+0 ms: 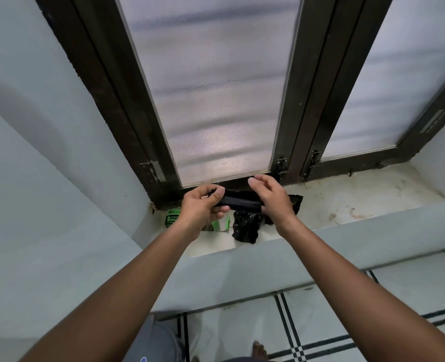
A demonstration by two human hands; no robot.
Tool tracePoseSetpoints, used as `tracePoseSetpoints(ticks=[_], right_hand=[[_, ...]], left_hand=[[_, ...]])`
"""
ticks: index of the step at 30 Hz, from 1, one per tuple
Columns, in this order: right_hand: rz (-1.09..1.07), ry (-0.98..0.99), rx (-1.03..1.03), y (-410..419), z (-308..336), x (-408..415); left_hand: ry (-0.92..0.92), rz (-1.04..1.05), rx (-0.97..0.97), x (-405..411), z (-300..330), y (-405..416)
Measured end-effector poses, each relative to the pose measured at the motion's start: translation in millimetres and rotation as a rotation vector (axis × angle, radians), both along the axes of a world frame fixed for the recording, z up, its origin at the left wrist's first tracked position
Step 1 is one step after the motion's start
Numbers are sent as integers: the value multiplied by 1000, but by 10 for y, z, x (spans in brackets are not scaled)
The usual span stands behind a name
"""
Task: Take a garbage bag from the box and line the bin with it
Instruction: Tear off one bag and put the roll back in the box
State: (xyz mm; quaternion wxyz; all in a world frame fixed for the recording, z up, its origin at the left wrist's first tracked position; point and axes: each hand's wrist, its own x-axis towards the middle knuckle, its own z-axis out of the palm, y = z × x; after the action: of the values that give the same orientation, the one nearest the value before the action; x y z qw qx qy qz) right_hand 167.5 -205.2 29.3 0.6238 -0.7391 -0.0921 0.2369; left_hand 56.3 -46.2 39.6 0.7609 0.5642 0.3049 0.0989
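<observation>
A black roll of garbage bags (238,201) is held level above the window sill, between my two hands. My left hand (203,207) pinches its left end with thumb and fingers. My right hand (271,198) grips the right end, index finger and thumb partly lifted. A loose, crumpled black bag (245,227) hangs from the roll down onto the sill. The green-and-white bag box (173,218) lies on the sill below my left hand, partly hidden by it. No bin is in view.
The stained white window sill (346,202) runs to the right under a dark-framed window with frosted panes (216,100). A grey wall ledge (242,270) fronts the sill. Tiled floor with dark lines (320,322) and my foot show below.
</observation>
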Motion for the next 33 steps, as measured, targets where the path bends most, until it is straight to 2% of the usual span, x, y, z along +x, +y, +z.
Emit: tracePoseSetpoints(ticks=[2, 4, 6, 10, 12, 14, 16, 18, 20, 24, 27, 29, 33], right_hand=[[200, 420, 96, -25, 77, 49], [341, 678, 162, -54, 126, 63], [334, 733, 241, -49, 115, 84], [200, 607, 304, -14, 25, 96], [138, 569, 303, -20, -51, 89], [88, 559, 290, -40, -136, 79], [66, 567, 291, -56, -187, 43], [50, 568, 307, -64, -221, -2], [17, 566, 310, -67, -245, -38], [-26, 557, 297, -98, -302, -60], [-16, 557, 288, -120, -298, -76], [6, 558, 297, -128, -272, -75], [50, 564, 314, -110, -195, -19]], left_hand=[[-31, -42, -15, 6, 30, 20], [-40, -99, 13, 7, 56, 54], [-26, -145, 45, 6, 99, 87], [49, -91, 59, 8, 98, 172], [181, -17, 298, 14, -44, 252], [315, -79, 758, 2, -178, 318], [405, -308, 1096, 24, -331, 351], [527, -546, 1291, 63, -409, 346], [619, -672, 1416, 117, -451, 353], [664, -695, 1523, 189, -487, 358], [647, -553, 1529, 203, -449, 333], [629, -370, 1425, 189, -376, 337], [511, -9, 1062, 114, -179, 422]])
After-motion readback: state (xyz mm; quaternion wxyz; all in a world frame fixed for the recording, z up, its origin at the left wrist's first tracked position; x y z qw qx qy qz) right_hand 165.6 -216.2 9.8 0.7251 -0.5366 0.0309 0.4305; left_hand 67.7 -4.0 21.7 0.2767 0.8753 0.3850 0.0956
